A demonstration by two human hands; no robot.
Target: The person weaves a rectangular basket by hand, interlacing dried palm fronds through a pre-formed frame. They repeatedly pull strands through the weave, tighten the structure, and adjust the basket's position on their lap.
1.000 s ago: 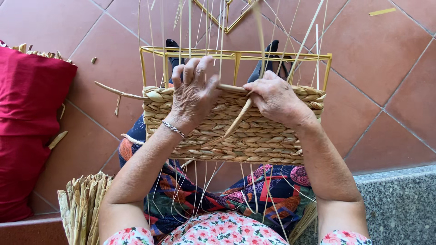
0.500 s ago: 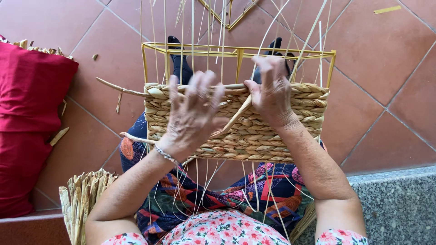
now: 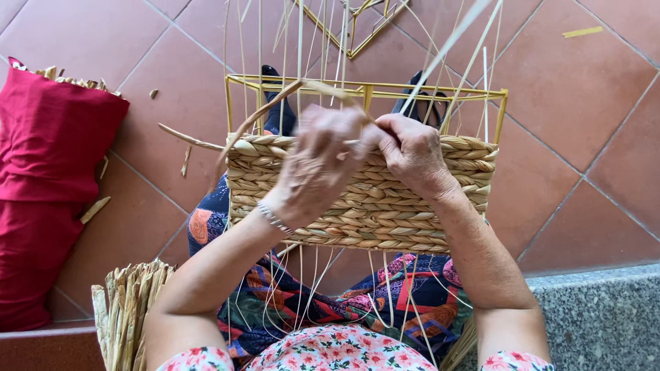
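A half-woven straw basket (image 3: 371, 206) on a yellow wire frame (image 3: 502, 113) rests against my lap, with thin pale strands running up through it. My left hand (image 3: 316, 165) is over the top edge of the weave, blurred, pinching a long dried straw strand (image 3: 258, 117) that arcs up and left. My right hand (image 3: 412, 154) is beside it on the rim, fingers closed on the same strand where the two hands meet. A bracelet circles my left wrist.
A red cloth bag (image 3: 48, 178) full of straw stands on the left. A bundle of dried straw (image 3: 127, 309) lies by my left elbow. Terracotta floor tiles (image 3: 584, 137) spread around, a grey stone ledge (image 3: 598, 316) at lower right, another wire frame (image 3: 357, 34) at the top.
My left hand has risen from the front of the weave to the top rim beside my right hand. The straw strand is now pulled up in a loop to the left.
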